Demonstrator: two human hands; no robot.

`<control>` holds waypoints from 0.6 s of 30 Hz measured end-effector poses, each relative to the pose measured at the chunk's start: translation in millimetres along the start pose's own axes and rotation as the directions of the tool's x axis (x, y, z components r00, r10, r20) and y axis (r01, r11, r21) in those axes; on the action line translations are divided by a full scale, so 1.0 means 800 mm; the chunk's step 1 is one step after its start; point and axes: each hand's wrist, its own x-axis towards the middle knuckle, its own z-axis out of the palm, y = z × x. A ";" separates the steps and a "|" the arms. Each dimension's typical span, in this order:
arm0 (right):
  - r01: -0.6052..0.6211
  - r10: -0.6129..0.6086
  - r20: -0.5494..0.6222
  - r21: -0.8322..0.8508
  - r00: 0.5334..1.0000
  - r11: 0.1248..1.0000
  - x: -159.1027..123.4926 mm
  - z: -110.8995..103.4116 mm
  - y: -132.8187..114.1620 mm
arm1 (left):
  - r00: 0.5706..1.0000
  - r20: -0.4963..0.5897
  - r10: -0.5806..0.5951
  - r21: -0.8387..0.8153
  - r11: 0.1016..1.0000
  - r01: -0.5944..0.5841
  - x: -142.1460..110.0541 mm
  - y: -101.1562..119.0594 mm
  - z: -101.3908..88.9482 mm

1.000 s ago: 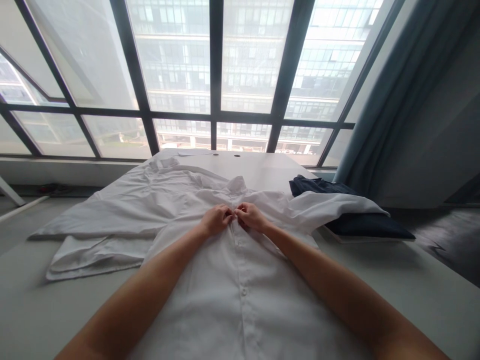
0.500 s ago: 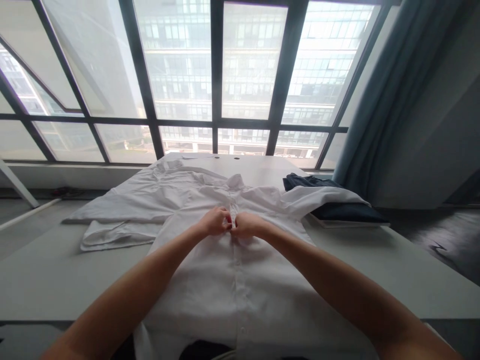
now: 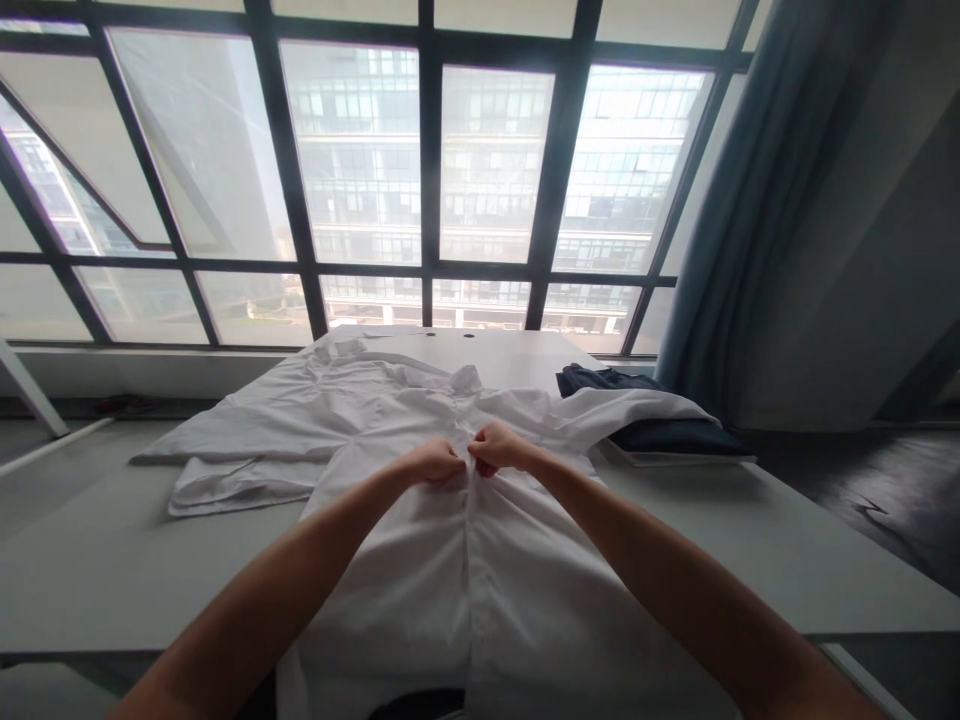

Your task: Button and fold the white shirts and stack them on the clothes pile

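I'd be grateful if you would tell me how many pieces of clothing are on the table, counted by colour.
White shirts: 2 (the near shirt, the far-left shirt)
Dark navy garment: 1
Total: 3

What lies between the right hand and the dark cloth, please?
The head view shows the white shirt's sleeve between the right hand and the dark cloth.
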 end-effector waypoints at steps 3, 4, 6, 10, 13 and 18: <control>0.141 -0.141 -0.076 -0.002 0.987 0.990 0.000 0.002 0.007 | 1.000 0.010 -0.011 -0.257 0.966 0.013 0.002 -0.003 -0.003; 0.177 -0.176 -0.094 0.005 0.980 0.984 -0.003 0.003 0.011 | 1.000 0.009 0.004 -0.331 0.943 -0.001 0.001 -0.005 -0.003; 0.242 -0.235 -0.121 0.039 0.964 0.970 -0.011 0.007 0.019 | 0.999 0.016 0.042 -0.427 0.904 -0.031 -0.004 -0.009 -0.003; 0.354 -0.344 -0.123 0.065 0.931 0.933 -0.027 0.012 0.030 | 0.996 0.022 0.090 -0.470 0.880 -0.069 -0.014 -0.013 0.001; 0.367 -0.358 -0.131 0.055 0.924 0.928 -0.030 0.015 0.032 | 0.996 0.021 0.092 -0.457 0.886 -0.072 -0.016 -0.012 0.003; 0.341 -0.332 -0.139 0.048 0.933 0.939 -0.027 0.017 0.033 | 0.996 -0.026 0.087 -0.402 0.911 -0.090 -0.012 -0.012 0.006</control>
